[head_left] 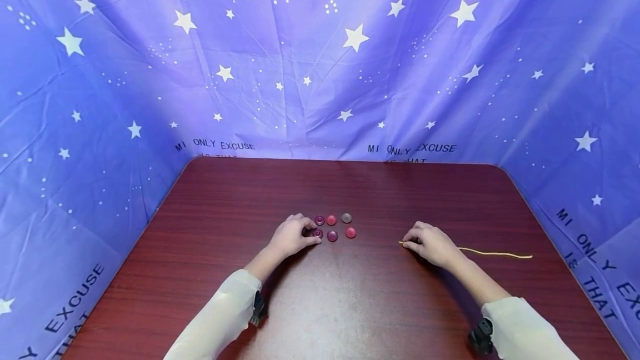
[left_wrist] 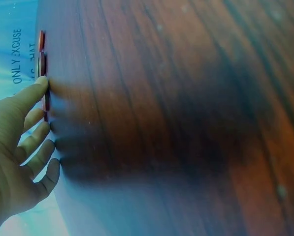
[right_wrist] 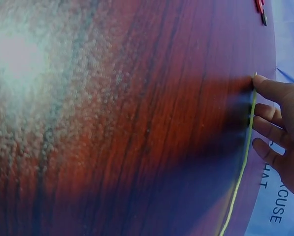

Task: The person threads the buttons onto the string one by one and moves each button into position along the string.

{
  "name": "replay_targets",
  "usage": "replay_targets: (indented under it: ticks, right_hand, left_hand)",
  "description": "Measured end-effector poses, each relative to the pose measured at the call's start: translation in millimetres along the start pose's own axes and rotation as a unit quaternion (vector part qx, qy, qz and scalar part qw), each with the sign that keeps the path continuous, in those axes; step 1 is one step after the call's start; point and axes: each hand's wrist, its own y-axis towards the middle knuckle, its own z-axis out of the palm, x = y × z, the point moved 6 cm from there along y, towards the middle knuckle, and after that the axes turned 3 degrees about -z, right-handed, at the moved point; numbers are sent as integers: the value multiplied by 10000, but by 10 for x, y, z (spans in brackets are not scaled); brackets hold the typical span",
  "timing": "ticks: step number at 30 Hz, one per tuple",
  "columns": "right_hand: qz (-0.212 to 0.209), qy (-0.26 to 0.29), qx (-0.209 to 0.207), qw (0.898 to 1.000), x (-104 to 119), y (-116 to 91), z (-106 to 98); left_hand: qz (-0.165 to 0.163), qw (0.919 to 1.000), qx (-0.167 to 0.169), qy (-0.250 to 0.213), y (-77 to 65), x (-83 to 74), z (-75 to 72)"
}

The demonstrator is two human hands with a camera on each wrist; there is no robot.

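Observation:
On the left of the button group, my left hand (head_left: pixel 291 236) has its thumb and index finger about a dark purple button (head_left: pixel 317 233) lying flat on the table. Behind that one lies another purple button (head_left: pixel 320 220), and to its right is a third purple button (head_left: pixel 332 236). My right hand (head_left: pixel 429 243) pinches a yellow string (head_left: pixel 495 253) near one end, between thumb and index finger. A short tip pokes out past the fingertips; the rest runs under the hand and trails to the right. In the right wrist view the string (right_wrist: pixel 241 174) passes below the curled fingers.
A red button (head_left: pixel 331 220) and a grey-brown button (head_left: pixel 346 218) sit in the back row. Another red button (head_left: pixel 350 233) ends the front row. The dark red wooden table (head_left: pixel 390 299) is bordered by a blue-purple star-printed curtain (head_left: pixel 300 71) at the back and sides.

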Motion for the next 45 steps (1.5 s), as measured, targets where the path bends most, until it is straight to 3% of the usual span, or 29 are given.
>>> replay_targets:
  ticks: [17, 28, 38, 45]
  right_hand:
    - [-339, -195, -458, 9982, 40, 21, 32]
    - [-93, -157, -188, 9997, 36, 38, 15]
    - [22, -81, -147, 9999, 42, 66, -23]
    - [45, 77, -184, 9998, 61, 99, -36]
  left_hand:
    - [-112, 9998, 80, 158, 24, 1, 8]
    - [-172, 9995, 74, 237, 47, -14, 22]
    - [-133, 9999, -38, 49, 43, -12, 11]
    - [-189, 9993, -62, -327, 47, 25, -4]
